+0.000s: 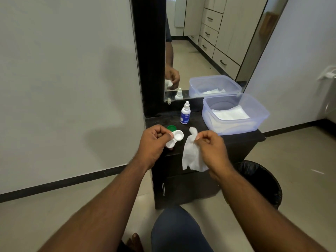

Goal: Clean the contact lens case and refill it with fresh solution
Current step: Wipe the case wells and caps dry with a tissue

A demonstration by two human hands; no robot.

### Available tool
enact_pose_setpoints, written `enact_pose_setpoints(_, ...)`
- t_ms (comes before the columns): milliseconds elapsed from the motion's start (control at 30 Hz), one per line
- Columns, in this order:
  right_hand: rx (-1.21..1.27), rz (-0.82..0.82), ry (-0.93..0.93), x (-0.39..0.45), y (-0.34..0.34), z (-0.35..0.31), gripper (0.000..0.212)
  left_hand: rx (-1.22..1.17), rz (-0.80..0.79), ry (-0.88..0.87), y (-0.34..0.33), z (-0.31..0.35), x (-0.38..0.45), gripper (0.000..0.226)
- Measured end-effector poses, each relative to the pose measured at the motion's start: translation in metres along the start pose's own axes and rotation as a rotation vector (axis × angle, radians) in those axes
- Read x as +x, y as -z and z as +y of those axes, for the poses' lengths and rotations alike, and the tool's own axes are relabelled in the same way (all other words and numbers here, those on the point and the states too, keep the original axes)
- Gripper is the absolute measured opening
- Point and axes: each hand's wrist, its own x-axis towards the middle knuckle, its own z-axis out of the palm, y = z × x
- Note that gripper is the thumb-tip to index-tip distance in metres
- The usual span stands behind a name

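Observation:
My left hand [153,140] pinches a white contact lens case [175,138] above the front of the dark cabinet top [196,122]; the far well is open and faces up. My right hand [211,144] holds a white tissue [192,155], one corner twisted to a point beside the case, not touching it. A green cap [171,127] lies on the cabinet just behind the case. A small white solution bottle [185,114] with a blue label stands upright and capped further back.
A clear plastic tub [236,113] holding folded white tissues sits at the cabinet's right. A mirror [209,46] rises behind. A black bin [261,182] with a liner stands on the floor at the right. My knee [178,231] is below.

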Motion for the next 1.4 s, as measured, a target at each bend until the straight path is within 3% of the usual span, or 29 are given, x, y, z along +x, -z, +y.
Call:
enact_pose_setpoints(100, -0.163, -0.117, 0.347, 0.008, 0.019, -0.007, 0.009, -0.033, -0.060, 0.022, 0.001, 0.003, -0.001, 0.004)
enact_pose_setpoints(200, -0.670, -0.338, 0.828, 0.026, 0.027, -0.012, 0.020, -0.033, -0.102, 0.042, 0.003, 0.006, -0.001, 0.005)
enact_pose_setpoints(267, -0.924, -0.457, 1.040, 0.035, 0.026, -0.011, 0.025, -0.058, -0.128, 0.059, 0.005, 0.008, 0.000, 0.009)
enact_pose_setpoints(400, -0.974, -0.485, 1.211, 0.040, 0.024, -0.018, 0.019, -0.066, -0.153, 0.097, 0.006, 0.010, 0.001, 0.008)
enact_pose_setpoints(600, -1.100, -0.476, 1.412, 0.038, 0.018, -0.023, 0.030, -0.067, -0.141, 0.129, 0.004, 0.013, 0.001, 0.009)
enact_pose_setpoints(800, -1.103, -0.314, 1.294, 0.029, 0.005, -0.013, 0.021, -0.121, -0.112, 0.146, 0.005, 0.011, 0.003, 0.005)
enact_pose_setpoints(933, -0.974, -0.164, 1.042, 0.018, -0.010, -0.002, 0.008, -0.133, -0.115, 0.156, 0.005, 0.009, 0.006, 0.011)
enact_pose_setpoints(1067, -0.819, -0.050, 0.805, 0.012, -0.024, 0.000, 0.011, -0.159, -0.153, 0.178, 0.008, 0.009, 0.007, 0.010)
enact_pose_setpoints(1400, -0.492, -0.037, 0.450, 0.012, -0.026, -0.003, 0.015, -0.027, -0.191, 0.045, 0.006, 0.006, 0.003, 0.007)
